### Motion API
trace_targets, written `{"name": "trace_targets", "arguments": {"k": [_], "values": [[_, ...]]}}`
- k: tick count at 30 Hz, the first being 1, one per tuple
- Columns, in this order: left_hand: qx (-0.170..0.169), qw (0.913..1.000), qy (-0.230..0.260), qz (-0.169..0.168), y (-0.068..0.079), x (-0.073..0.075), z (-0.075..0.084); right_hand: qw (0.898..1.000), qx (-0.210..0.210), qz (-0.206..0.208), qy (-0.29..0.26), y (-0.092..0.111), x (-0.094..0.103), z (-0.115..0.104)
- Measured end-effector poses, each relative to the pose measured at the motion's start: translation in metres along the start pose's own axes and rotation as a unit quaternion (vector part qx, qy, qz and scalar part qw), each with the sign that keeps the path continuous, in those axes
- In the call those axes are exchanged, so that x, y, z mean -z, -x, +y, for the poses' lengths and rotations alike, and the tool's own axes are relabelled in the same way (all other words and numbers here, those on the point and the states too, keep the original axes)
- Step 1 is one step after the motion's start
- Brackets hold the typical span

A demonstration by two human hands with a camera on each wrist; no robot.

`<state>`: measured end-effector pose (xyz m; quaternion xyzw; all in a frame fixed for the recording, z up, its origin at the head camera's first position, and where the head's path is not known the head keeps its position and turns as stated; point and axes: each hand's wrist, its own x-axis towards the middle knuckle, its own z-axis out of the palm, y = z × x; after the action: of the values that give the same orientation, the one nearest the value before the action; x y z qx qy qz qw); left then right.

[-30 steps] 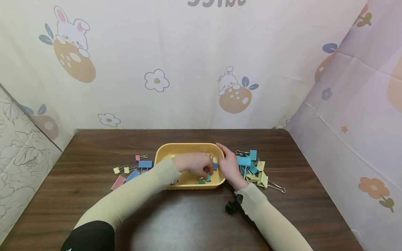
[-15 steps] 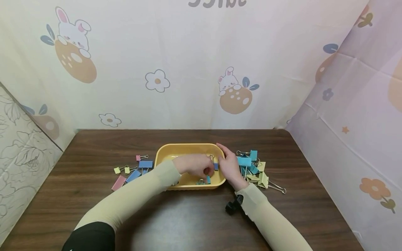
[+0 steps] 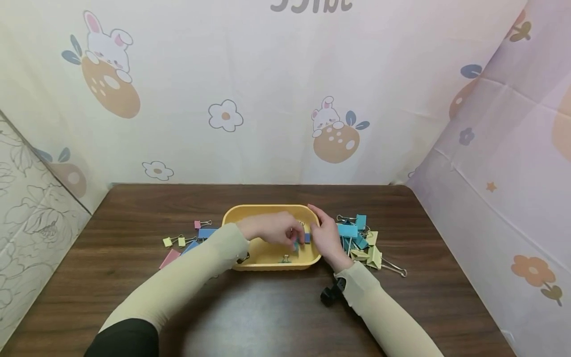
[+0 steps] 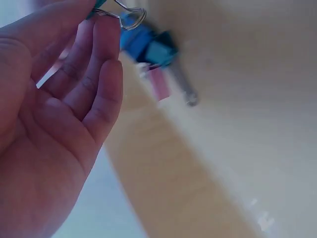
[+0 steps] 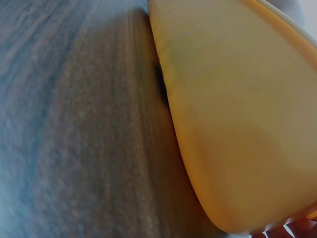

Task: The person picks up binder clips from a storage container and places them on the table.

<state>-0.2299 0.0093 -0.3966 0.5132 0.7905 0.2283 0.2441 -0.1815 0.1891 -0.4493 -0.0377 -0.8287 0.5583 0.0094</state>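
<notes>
My left hand (image 3: 273, 229) reaches into the yellow plastic basket (image 3: 267, 205) and pinches a small teal binder clip (image 3: 296, 245) between thumb and fingertips. In the left wrist view, the wire handles of this binder clip (image 4: 133, 19) stick out past my fingers. Below it, blurred, lie a blue clip (image 4: 136, 42), another teal clip (image 4: 161, 52) and a pink clip (image 4: 158, 84). My right hand (image 3: 327, 241) grips the basket's right end, thumb at the rim and fingers along the outside. A small clip (image 3: 285, 259) lies by the near wall inside.
Left of the basket lie a large pink clip (image 3: 170, 258), blue clips (image 3: 207, 233), small yellow clips (image 3: 167, 242) and a small pink clip (image 3: 197, 224). To the right, teal clips (image 3: 348, 230) and yellow clips (image 3: 374, 257) form a pile on the wooden table (image 3: 276, 317).
My left hand has picked up the teal clip from near the basket's front wall, raising it and drawing slightly back to the left. The right hand keeps its hold on the basket.
</notes>
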Motion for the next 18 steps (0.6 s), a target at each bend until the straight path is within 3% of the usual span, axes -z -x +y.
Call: {"name": "trace_targets", "arguments": {"k": [10, 18], "values": [[-0.044, 0.9952, 0.006, 0.087, 0.044, 0.034, 0.011, 1.000, -0.010, 0.004, 0.001, 0.000, -0.001, -0.001], [-0.011, 0.9869, 0.008, 0.160, 0.099, 0.037, 0.012, 1.000, -0.014, 0.005, -0.009, 0.001, -0.002, 0.000]]}}
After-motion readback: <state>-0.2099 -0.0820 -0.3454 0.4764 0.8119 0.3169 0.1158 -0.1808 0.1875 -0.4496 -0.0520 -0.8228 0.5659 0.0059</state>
